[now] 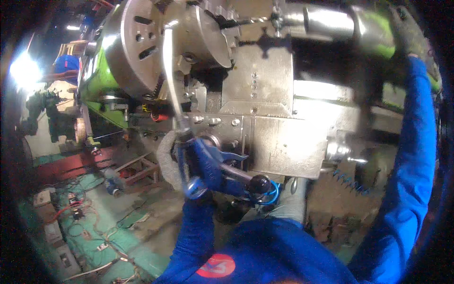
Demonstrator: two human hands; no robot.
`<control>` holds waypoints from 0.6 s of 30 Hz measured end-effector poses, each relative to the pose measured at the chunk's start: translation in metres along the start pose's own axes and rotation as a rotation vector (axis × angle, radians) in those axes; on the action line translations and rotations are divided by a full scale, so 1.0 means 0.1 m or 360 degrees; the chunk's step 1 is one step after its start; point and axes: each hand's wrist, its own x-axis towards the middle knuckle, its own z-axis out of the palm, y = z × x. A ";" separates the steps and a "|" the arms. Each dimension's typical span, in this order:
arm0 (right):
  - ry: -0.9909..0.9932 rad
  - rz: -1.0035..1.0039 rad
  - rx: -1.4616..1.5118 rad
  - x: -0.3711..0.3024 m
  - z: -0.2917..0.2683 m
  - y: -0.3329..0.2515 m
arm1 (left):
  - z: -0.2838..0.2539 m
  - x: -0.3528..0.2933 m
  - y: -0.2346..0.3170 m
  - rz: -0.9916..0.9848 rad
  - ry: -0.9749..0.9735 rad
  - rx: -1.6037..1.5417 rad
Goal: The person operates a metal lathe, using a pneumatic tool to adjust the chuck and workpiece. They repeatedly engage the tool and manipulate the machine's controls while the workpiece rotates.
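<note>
Rising from beside the left hand (206,168), left of centre in the frame, a pale tube (170,80) curves up until its far end overlaps the round metal chuck (137,42) at the upper left; whether the two touch I cannot tell. That hand is a blue blur near the tube's lower end, so I cannot tell whether its fingers are curled or spread. At the upper right, the right hand (409,33) is at the green machine part (378,33); blur and shadow hide how its fingers stand. The top edge cuts off part of the chuck. Near that edge a drill bit (253,21) points toward the chuck. Just right of the left hand, a black knob (259,183) and a blue hose (274,195) block some of the view behind them. A green floor (97,194) shows at the lower left.
</note>
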 end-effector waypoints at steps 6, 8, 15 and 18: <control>-0.0010 0.0543 0.0788 -0.07 -0.35 -0.21 | 0.02 0.03 0.05 0.0702 0.0173 0.0186; -0.0141 0.0517 0.0822 -0.19 -0.75 -0.31 | 0.11 -0.01 -0.08 0.0520 0.0256 -0.0046; -0.0051 0.0285 0.0915 -0.13 -0.62 -0.23 | 0.00 0.02 0.37 0.0184 0.0136 -0.0383; 0.0101 0.0147 0.1147 -0.17 -0.43 -0.24 | 0.03 -0.08 0.39 0.0054 0.0163 0.0179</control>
